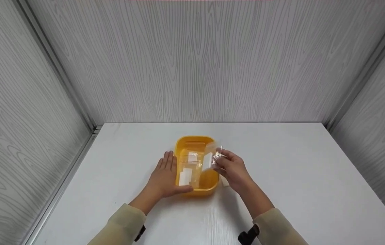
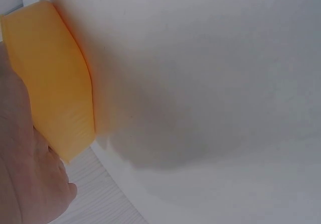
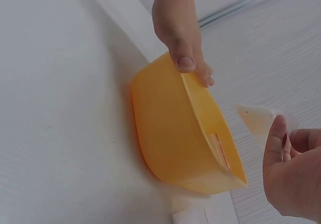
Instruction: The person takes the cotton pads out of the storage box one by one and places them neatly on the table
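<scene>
A yellow plastic tub [image 1: 207, 192] stands on the white table. Inside it lie clear plastic bags with white pieces [image 1: 185, 177]. My left hand [image 1: 165, 177] rests against the tub's left side, its fingers straight and its thumb over the near rim. In the left wrist view part of that hand [image 2: 30, 153] is beside the tub's wall [image 2: 55, 73]. Above the tub's right side, my right hand [image 1: 231, 168] pinches a clear plastic bag [image 1: 208, 160] with a white piece in it. The right wrist view shows this bag [image 3: 258, 118] between thumb and fingers, off the rim.
On the table [image 1: 298, 177], right of the tub and partly under my right hand, lies another small white piece [image 1: 224, 181]. Grey wood-grain panels [image 1: 192, 61] rise at the back and both sides.
</scene>
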A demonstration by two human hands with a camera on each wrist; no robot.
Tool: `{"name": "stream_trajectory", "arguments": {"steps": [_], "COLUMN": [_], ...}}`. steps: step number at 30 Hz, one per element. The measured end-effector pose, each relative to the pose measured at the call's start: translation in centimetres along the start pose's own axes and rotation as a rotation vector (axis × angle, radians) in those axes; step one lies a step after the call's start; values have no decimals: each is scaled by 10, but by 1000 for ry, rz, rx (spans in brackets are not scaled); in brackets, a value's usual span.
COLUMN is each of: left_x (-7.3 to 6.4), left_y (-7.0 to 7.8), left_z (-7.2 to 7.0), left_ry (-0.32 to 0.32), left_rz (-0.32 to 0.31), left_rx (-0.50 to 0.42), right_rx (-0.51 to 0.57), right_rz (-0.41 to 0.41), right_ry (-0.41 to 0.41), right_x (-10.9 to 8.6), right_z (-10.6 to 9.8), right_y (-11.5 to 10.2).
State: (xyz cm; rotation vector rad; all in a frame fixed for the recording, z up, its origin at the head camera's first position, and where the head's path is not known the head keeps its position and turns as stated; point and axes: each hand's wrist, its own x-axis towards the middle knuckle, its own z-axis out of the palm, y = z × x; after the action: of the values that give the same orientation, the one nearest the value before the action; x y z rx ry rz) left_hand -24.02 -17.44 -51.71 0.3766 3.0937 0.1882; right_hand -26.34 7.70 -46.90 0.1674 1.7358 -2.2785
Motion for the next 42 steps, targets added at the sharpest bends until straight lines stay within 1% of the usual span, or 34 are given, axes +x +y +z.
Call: {"name": "stream_trajectory", "arguments": {"steps": [5, 9, 14, 21, 28, 36, 42], "left_x": [2, 0, -2, -2, -3, -2, -2], "left_y": [1, 0, -2, -2, -1, 0, -2], "left_z": [2, 3, 2, 1, 1, -1, -1], "left_ry": [-6, -20, -14, -2, -6, -6, -7], "left_rz": [16, 1, -6, 0, 2, 9, 4], "left_rx": [12, 10, 18, -4, 19, 3, 21], "right_rx": [5, 7, 24, 39, 29, 23, 11], "right_rz": [-1, 2, -7, -15, -13, -18, -16], "right_ry": [8, 6, 10, 26, 27, 1, 11], "right_x": [-3, -5, -5, -5, -5, -8, -8], "right_z": [-6, -9, -15, -27, -39, -48, -54], "right_y": [1, 1, 0, -1, -2, -5, -7]}}
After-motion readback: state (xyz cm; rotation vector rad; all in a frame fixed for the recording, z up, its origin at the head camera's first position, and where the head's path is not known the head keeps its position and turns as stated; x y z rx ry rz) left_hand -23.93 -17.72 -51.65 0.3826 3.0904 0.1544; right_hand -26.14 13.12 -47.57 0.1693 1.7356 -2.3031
